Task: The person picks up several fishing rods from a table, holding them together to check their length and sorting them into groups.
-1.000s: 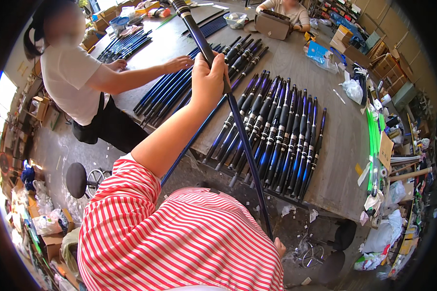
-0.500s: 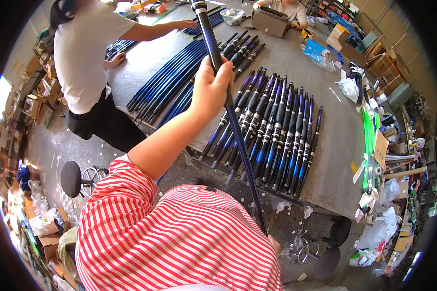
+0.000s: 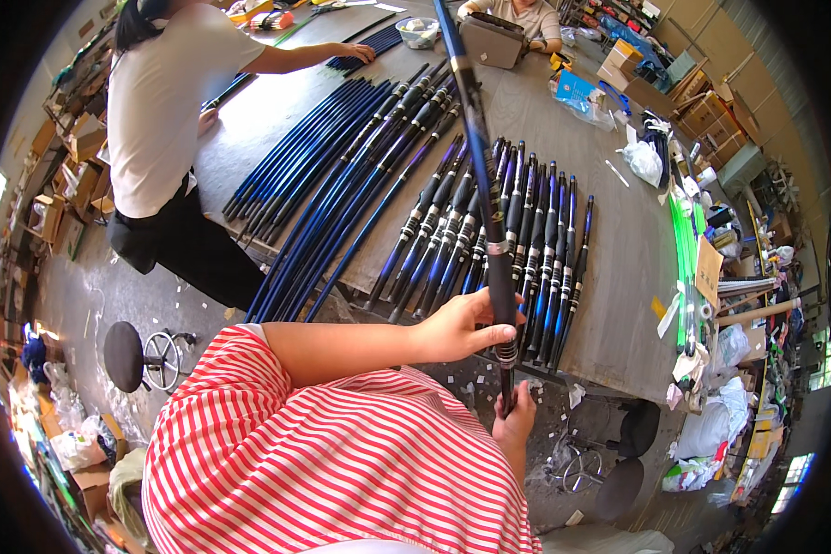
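Note:
A dark blue-and-black fishing rod stands tilted in front of me, its upper part running past the top edge of the view. My left hand is closed around the black grip just above the threaded part, thumb across the front. Below it, my right hand holds the rod's lower end. Behind the rod, a row of fishing rods with black grips and silver rings lies on the table. Left of them lie longer blue rods that overhang the near edge, and a batch of thin blue rods.
A co-worker in a white shirt stands at the left, one hand on thin rods. Another person sits at the far side behind a grey box. Stools stand on the littered floor. Green rods and bags line the right.
My left hand has come down and right along with the rod, closer to my body. My right hand now shows more fully at the lower end. The view has shifted slightly.

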Demonstrator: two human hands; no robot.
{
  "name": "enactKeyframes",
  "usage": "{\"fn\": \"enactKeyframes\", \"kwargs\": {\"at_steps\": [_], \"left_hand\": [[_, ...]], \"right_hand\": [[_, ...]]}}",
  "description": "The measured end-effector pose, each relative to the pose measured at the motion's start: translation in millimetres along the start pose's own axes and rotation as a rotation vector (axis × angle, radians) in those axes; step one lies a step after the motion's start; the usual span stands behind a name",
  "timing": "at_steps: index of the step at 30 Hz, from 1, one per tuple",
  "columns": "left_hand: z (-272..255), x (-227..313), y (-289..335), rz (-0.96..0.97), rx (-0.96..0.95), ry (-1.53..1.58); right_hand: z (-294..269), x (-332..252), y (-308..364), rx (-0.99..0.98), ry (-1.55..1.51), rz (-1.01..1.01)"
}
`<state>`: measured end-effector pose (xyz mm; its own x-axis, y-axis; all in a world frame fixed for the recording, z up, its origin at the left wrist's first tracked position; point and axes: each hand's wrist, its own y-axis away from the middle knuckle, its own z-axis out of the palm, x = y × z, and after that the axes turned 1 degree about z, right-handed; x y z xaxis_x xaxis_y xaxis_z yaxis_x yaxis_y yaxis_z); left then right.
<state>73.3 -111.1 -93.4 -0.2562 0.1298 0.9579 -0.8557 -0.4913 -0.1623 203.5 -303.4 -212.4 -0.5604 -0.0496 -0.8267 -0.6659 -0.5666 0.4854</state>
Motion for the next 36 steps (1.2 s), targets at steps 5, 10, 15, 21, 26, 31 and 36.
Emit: {"fn": "enactKeyframes", "kwargs": {"at_steps": [5,10,15,21,26,31,36], "left_hand": [[-37,2,-3,0.063,0.190,0.113],[-111,36,-12,0.091,0.485,0.423],[-107,-3,-1,-0.077,0.433,0.583],[-93,-33,18,-0.329,0.257,0.673],[-155,-23,36,-0.345,0.231,0.905],[-166,-31,42,-0.646,-0.028,0.446],[-136,-47,42,-0.739,-0.186,0.174]], "right_hand": [[-41,3,12,0.228,0.214,-0.099],[-87,-28,15,0.422,0.276,-0.216],[-66,-82,23,0.026,-0.712,-0.350],[-39,-73,14,0.033,-0.422,-0.277],[-57,-81,20,0.058,-0.336,-0.289],[-58,-95,26,0.049,-0.259,-0.278],[-47,-147,20,0.053,-0.117,-0.400]]}}
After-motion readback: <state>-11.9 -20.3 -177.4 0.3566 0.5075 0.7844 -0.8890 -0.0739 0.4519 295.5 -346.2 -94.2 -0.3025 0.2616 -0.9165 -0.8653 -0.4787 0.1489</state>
